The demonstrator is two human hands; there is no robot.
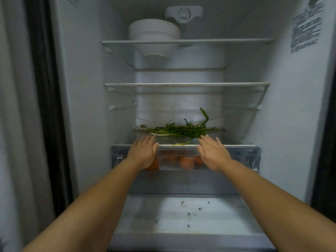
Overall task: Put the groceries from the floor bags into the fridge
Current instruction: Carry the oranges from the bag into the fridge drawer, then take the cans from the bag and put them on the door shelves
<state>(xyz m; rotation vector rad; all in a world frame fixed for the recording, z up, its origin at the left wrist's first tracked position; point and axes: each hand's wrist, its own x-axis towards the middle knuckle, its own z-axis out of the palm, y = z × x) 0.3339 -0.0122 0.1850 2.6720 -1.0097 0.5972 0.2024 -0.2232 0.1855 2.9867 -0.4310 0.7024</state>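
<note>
Both of your hands reach into the open fridge (pixel 87 106) with fingers straight and spread: your left hand (pixel 143 151) and your right hand (pixel 211 153) hover palm-down over the front edge of the lowest glass shelf (pixel 236 140), holding nothing. Just beyond your fingertips, a bunch of green onions (pixel 181 131) lies flat across that shelf, roots toward the left, one stem trailing to the front edge. Below it, orange fruits (pixel 186 161) sit in the clear drawer (pixel 243 157), and white bowls (pixel 154 30) stand stacked on the top shelf (pixel 227 41).
</note>
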